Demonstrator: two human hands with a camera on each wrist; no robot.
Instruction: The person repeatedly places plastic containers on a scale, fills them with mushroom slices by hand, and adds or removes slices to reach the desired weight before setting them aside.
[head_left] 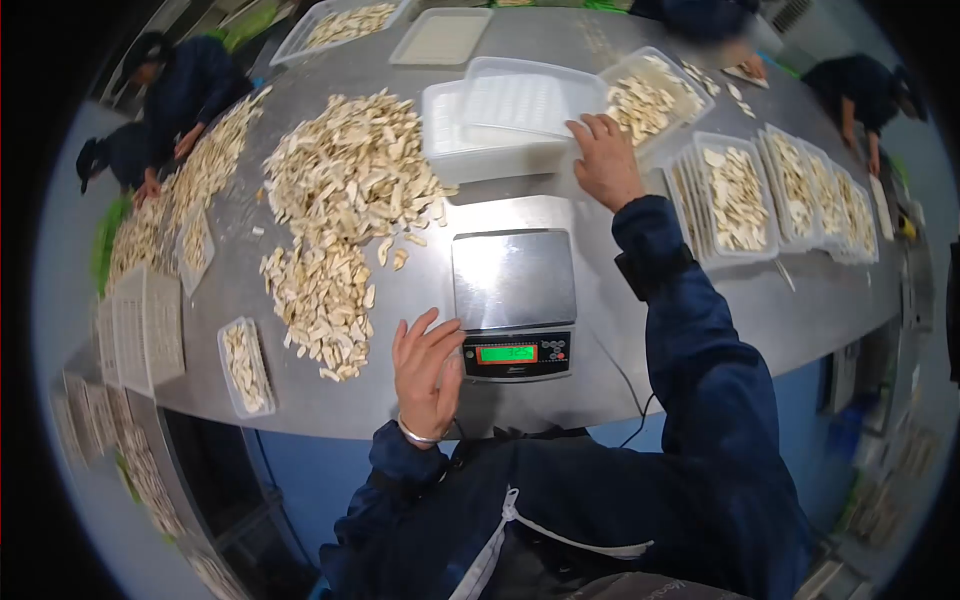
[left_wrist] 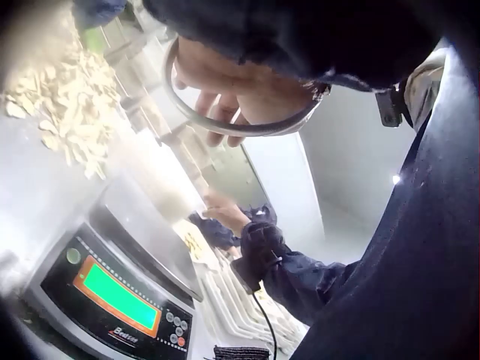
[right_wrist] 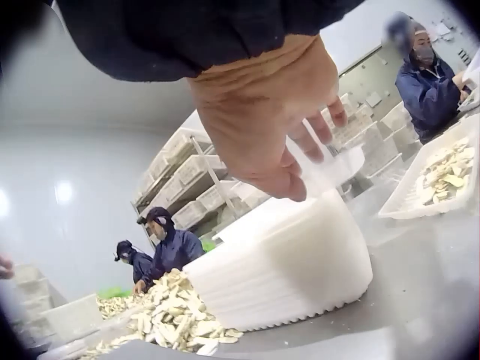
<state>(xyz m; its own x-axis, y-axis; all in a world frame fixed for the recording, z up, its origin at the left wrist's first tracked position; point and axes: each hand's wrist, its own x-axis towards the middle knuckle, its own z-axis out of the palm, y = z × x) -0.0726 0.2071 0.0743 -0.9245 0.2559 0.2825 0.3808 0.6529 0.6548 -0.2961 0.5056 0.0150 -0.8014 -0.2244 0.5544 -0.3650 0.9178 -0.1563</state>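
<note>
A kitchen-type digital scale (head_left: 513, 285) with a bare metal plate and a lit green display (left_wrist: 120, 296) sits before me. My left hand (head_left: 428, 370) is beside its left edge, fingers loosely extended and fingertips right at the plate's corner; it holds nothing. Beyond the scale stands a stack of white plastic trays (right_wrist: 292, 259). My right hand (head_left: 608, 165) reaches forward and pinches the right corner of the top tray (head_left: 530, 97), which sits askew over the stack. In the right wrist view, the right hand (right_wrist: 270, 112) has its thumb and fingers about the tray's edge.
A large heap of pale dried slices (head_left: 345, 180) lies left of the stack. Filled trays (head_left: 738, 195) stand in rows at the right, with another filled tray (head_left: 648, 100) behind. A small filled tray (head_left: 246, 367) is at front left. A cable (head_left: 628, 385) runs right of the scale. Other people work around the table.
</note>
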